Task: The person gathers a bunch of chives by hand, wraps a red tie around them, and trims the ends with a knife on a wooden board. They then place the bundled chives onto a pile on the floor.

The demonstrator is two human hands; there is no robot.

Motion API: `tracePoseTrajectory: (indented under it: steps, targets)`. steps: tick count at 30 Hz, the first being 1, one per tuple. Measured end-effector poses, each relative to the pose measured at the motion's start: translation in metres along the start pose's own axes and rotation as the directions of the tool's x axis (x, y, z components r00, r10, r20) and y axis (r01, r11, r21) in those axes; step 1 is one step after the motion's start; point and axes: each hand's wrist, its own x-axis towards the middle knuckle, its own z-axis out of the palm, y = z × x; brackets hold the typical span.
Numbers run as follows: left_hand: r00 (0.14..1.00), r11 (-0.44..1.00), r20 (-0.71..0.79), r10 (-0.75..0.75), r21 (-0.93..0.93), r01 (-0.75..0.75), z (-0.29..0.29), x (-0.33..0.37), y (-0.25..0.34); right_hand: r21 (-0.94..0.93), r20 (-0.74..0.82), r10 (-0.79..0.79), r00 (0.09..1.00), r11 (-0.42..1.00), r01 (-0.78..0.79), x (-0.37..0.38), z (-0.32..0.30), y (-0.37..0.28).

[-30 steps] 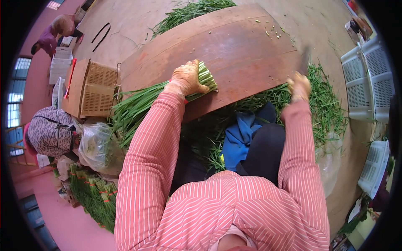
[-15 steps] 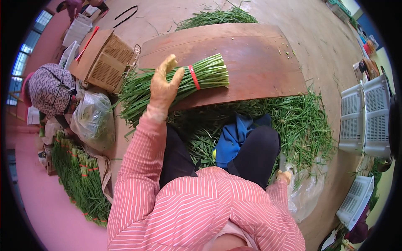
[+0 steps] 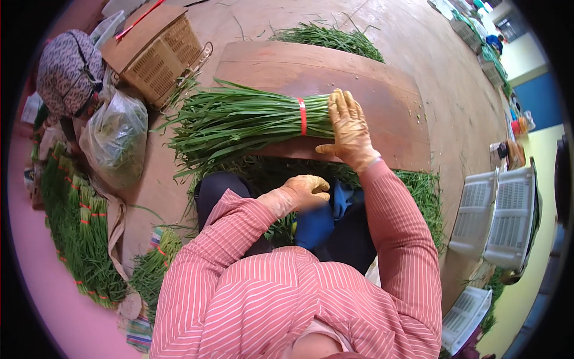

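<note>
A bundle of long green leafy stalks [image 3: 257, 113], bound with a red band [image 3: 302, 117], lies across the reddish-brown board [image 3: 382, 134]. Its leafy tips hang past the board's left side, while the stem ends point right. My right hand [image 3: 350, 128], in a yellowish thin glove, is flat against those stem ends, fingers stretched upward and thumb out. Gloved likewise, my left hand [image 3: 299, 192] hovers over my lap by a blue cloth [image 3: 317, 224]. Its fingers curve loosely, apart from the thumb, and nothing shows in them; its lower edge is blurred.
Loose green leaves [image 3: 424, 191] lie below the board, and another heap [image 3: 335, 42] lies beyond it. At left are a tan crate [image 3: 161, 57], a filled clear bag [image 3: 116, 134], a person in a patterned head covering [image 3: 69, 72] and banded bundles [image 3: 78, 227]. White crates [image 3: 472, 206] stand right.
My right hand came up from beside a plastic bag to the bundle's stem ends. My left hand left the bundle and drew back over my lap. The view shifted.
</note>
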Motion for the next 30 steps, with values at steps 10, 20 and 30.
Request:
tracePoseTrajectory:
  steps: [10, 20, 30]
  targets:
    - [0.997, 0.962, -0.026, 0.067, -0.265, -0.072, -0.010, -0.008, 0.008, 0.204, 0.020, -0.180, 0.983, 0.964, 0.172, 0.050, 0.027, 0.025]
    - [0.902, 0.094, -0.154, -0.403, -0.987, -0.126, 0.012, -0.012, -0.040, 0.659, 0.748, -0.178, 0.640, 0.319, -0.681, -0.004, -0.052, 0.003]
    - [0.901, -0.294, -0.371, -0.225, -0.856, -0.426, 0.014, 0.009, -0.033, 0.624, 0.689, -0.135, 0.712, -0.388, -0.678, -0.098, -0.057, -0.037]
